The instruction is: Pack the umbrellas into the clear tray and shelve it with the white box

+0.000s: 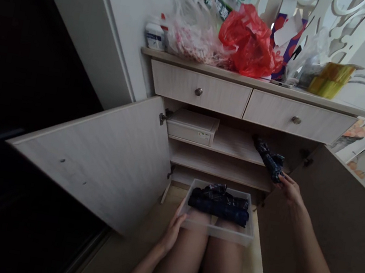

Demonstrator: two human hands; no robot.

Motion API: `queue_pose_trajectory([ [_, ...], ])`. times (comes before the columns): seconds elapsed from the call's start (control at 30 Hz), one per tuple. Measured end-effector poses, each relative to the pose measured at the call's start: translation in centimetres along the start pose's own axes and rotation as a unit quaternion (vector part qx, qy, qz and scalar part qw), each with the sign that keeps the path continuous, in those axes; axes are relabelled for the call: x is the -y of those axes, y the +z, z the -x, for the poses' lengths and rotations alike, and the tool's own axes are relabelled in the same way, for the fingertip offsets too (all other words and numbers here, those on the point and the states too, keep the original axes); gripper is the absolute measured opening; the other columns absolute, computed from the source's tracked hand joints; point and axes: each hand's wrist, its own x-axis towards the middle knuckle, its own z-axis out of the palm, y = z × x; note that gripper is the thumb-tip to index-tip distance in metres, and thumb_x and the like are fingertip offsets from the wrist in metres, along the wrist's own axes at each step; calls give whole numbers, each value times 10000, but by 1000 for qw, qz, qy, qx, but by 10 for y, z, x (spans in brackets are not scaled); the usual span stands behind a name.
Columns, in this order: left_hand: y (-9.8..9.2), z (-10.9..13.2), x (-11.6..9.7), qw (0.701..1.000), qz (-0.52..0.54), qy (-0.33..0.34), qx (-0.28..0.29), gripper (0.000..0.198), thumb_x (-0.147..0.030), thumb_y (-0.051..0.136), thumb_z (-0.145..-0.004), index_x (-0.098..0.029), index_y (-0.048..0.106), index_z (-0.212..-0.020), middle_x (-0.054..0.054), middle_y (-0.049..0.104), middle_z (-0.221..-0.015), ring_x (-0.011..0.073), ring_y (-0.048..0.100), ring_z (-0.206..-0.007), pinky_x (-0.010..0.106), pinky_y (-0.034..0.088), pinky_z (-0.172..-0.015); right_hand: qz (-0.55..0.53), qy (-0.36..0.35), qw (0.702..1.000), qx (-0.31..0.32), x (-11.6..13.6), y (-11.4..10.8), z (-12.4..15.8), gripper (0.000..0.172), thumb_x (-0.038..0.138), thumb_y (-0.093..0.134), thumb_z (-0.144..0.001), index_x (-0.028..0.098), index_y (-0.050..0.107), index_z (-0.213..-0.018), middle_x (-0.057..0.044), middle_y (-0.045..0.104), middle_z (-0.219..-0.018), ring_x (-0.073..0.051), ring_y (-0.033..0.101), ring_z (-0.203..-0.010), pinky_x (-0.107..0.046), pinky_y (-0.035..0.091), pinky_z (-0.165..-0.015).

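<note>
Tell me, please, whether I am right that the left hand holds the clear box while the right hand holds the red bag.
Not quite: the head view shows the right hand holding a dark plaid bundle; the left hand does hold the clear box.

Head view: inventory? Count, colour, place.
Held bundle: 1, dark plaid, right hand
Tray: 1, clear, over thighs
Tray bundles: 2+, dark, inside
Cabinet: 1, pale, ahead
Doors: 2, pale left, darker right, open
Drawers: 2, pale, below cabinet top
Box: 1, white, upper shelf
Bottle: 1, white, cabinet top, left
Bags: 3+, one red, others clear, cabinet top
Carton: 1, purple-red, beside red bag
Packets: 2+, yellow, white-green, cabinet top
Lattice: 1, white, behind cabinet top
Left hand: 1, bare, tray's left
Right hand: 1, bare, on held bundle
Thighs: 2, bare, below tray
</note>
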Motion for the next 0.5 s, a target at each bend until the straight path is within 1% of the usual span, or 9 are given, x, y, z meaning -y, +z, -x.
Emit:
queue_pose_trajectory([
  [0.07,2,1,-2,1000,8,1,-3,617,-526,586,-782,-227,629,-1320,80,543,-1471,308,362,-1453,446,240,-1225,16,7,998,67,-1,-8,33,512,297,907,-529,193,768,-1011,-45,758,-887,-159,674,-687,-242,570,-593],
  [0.13,3,1,-1,1000,19,1,-6,631,-523,587,-780,-214,621,-1329,88,551,-1462,306,360,-1454,460,231,-1229,75,6,988,133,-2,-13,64,561,367,914,-530,195,772,-1044,-57,762,-931,-158,669,-699,-243,557,-611],
  [0.2,3,2,2,1000,26,3,-8,644,-517,587,-782,-204,608,-1345,91,546,-1467,301,356,-1457,468,221,-1233,149,-1,967,206,-5,-15,90,573,442,895,-567,189,776,-1067,-72,763,-960,-175,671,-747,-272,560,-682],
  [0.23,3,3,3,1000,26,6,-8,652,-519,584,-787,-203,597,-1357,88,529,-1483,297,343,-1465,467,210,-1237,183,-5,952,246,-7,-14,101,570,473,878,-591,185,777,-1072,-80,763,-974,-190,674,-783,-297,561,-729],
  [0.33,3,6,5,1000,13,21,-2,663,-541,550,-823,-223,553,-1405,63,440,-1555,271,275,-1499,439,173,-1250,259,-25,893,367,-16,-7,125,532,519,800,-683,176,777,-1090,-97,751,-1041,-237,675,-897,-359,543,-834],
  [0.4,3,8,4,999,-1,35,2,662,-558,525,-844,-236,535,-1423,50,406,-1577,255,250,-1508,418,154,-1255,314,-51,846,428,-22,2,136,473,489,731,-755,183,772,-1113,-104,739,-1078,-252,672,-939,-361,535,-833],
  [0.43,3,9,4,999,-8,42,0,660,-565,515,-852,-239,532,-1426,49,406,-1577,251,248,-1509,413,146,-1257,350,-72,822,443,-25,8,140,432,449,702,-783,198,768,-1129,-104,731,-1102,-256,669,-960,-360,530,-835],
  [0.5,2,10,1,999,-22,47,-5,647,-568,503,-862,-248,535,-1423,47,429,-1563,254,258,-1505,424,140,-1258,442,-131,769,444,-29,18,146,361,350,680,-802,258,765,-1141,-92,723,-1125,-266,659,-1003,-381,509,-877],
])
